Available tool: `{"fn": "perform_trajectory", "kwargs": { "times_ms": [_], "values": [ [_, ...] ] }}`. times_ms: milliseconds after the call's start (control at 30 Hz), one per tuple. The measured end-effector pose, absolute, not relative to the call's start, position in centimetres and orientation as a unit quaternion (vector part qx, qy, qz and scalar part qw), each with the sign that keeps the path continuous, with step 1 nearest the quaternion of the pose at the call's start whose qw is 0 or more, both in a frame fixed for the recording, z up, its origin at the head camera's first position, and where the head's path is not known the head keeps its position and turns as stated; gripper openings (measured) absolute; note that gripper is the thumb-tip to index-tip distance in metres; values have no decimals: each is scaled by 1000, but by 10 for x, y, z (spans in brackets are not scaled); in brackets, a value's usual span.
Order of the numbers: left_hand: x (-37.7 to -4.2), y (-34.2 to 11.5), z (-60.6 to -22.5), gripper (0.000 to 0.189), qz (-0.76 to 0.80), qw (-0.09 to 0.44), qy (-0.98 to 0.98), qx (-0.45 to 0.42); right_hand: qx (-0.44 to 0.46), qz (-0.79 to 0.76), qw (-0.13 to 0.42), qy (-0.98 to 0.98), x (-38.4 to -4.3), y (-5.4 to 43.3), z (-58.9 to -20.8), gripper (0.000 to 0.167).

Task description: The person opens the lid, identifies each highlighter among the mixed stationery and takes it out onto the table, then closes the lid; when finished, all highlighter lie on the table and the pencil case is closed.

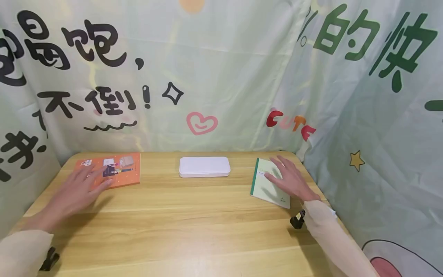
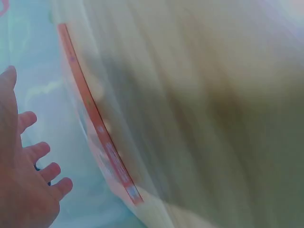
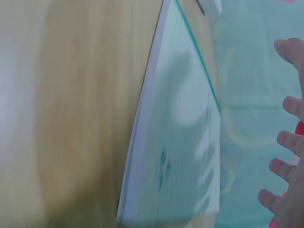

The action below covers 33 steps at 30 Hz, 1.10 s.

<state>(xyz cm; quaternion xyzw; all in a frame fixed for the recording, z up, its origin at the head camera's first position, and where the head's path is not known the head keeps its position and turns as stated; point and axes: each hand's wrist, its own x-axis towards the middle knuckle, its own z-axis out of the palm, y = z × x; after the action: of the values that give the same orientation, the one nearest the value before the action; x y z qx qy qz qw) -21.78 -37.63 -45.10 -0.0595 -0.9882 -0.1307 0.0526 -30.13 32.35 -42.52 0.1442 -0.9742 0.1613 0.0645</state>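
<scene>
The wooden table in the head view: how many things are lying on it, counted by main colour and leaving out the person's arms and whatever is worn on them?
Orange: 1, the illustrated book
Pale green: 1, the green-spined notebook
White: 1, the flat case
Total: 3

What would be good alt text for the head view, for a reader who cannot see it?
A left hand hovers over an orange book and a right hand over a pale green notebook, both lying on a wooden table. Between them lies a white case; printed cloth hangs behind.
</scene>
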Motion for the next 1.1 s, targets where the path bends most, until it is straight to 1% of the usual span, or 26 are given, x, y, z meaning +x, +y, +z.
{"fn": "perform_trajectory", "kwargs": {
  "times_ms": [33,100,267,467,667,800,1100],
  "values": [
    [-221,-371,-450,83,-142,52,-987,-58,144,174,62,-972,-303,319,-424,82],
    [-228,-359,-449,80,-156,69,-983,-70,145,194,56,-969,-305,311,-423,81],
    [-240,-324,-442,70,-208,77,-970,-100,168,238,53,-955,-313,285,-421,78],
    [-256,-281,-438,67,-233,68,-960,-139,190,303,34,-933,-326,252,-420,77],
    [-271,-243,-435,68,-247,54,-956,-152,198,348,20,-916,-337,228,-420,74],
    [-281,-225,-435,67,-256,60,-949,-174,206,362,6,-909,-340,216,-421,73],
    [-305,-198,-438,66,-285,48,-935,-204,216,391,-24,-894,-347,194,-430,67]
  ]
}}
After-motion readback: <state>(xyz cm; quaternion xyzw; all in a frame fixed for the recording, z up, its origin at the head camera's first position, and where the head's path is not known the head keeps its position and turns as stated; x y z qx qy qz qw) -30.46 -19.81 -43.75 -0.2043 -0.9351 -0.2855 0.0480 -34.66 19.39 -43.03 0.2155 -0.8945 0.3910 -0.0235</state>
